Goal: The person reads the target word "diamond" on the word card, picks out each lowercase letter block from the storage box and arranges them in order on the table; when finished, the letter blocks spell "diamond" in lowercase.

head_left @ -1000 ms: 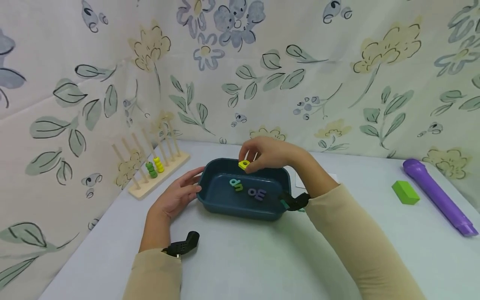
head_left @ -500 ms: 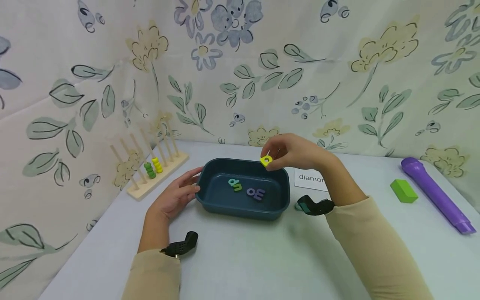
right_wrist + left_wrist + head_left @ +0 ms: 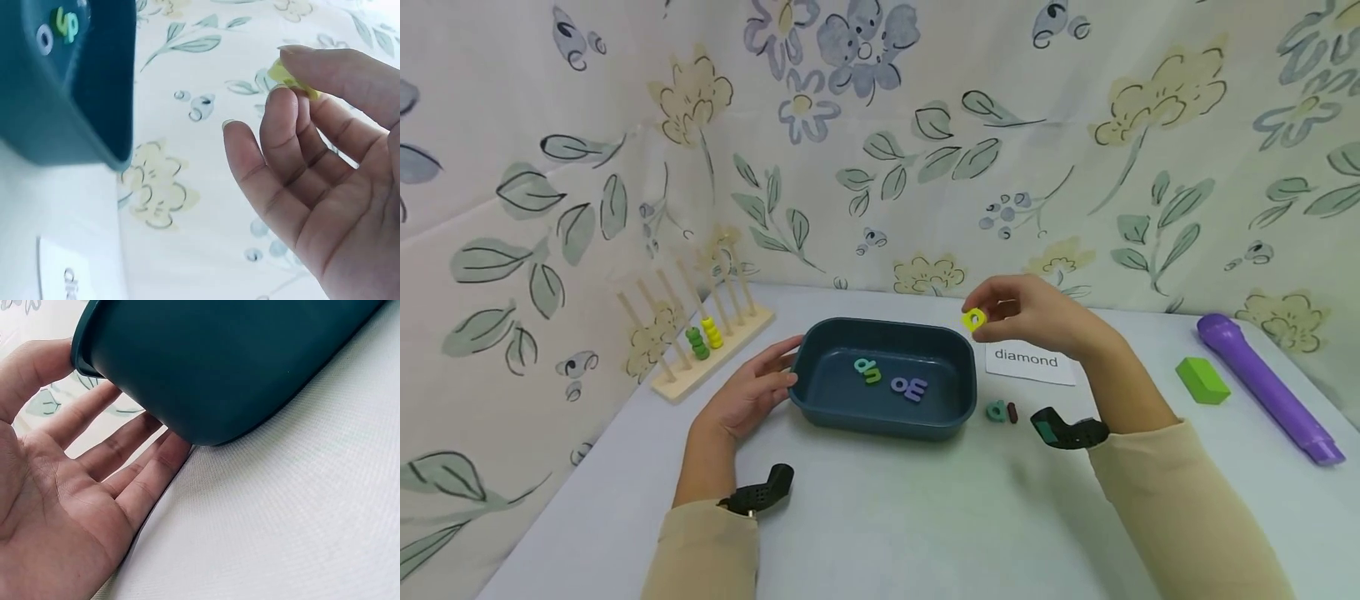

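My right hand [image 3: 1041, 312] pinches a small yellow letter [image 3: 974, 319] with a hole in it, above the table just right of the tray. In the right wrist view the yellow letter [image 3: 284, 74] sits between thumb and fingertips, partly hidden. My left hand [image 3: 748, 387] touches the left end of a dark teal tray [image 3: 880, 423]. In the left wrist view its thumb is at the rim and its fingers are fairly straight against the tray's side. Inside the tray lie a light teal letter [image 3: 864, 365], a green letter [image 3: 872, 377], a purple o [image 3: 898, 384] and a purple m [image 3: 915, 389].
A card reading "diamond" [image 3: 1030, 363] lies right of the tray. Before it are a teal letter [image 3: 996, 411] and a dark red letter [image 3: 1012, 412]. A wooden peg rack [image 3: 730, 350] stands left; a green block [image 3: 1202, 381] and purple microphone [image 3: 1270, 387] lie right.
My right hand has carried the yellow letter rightward, from over the tray to beyond its right end. The card and two table letters have come into view. My left hand stays at the tray.
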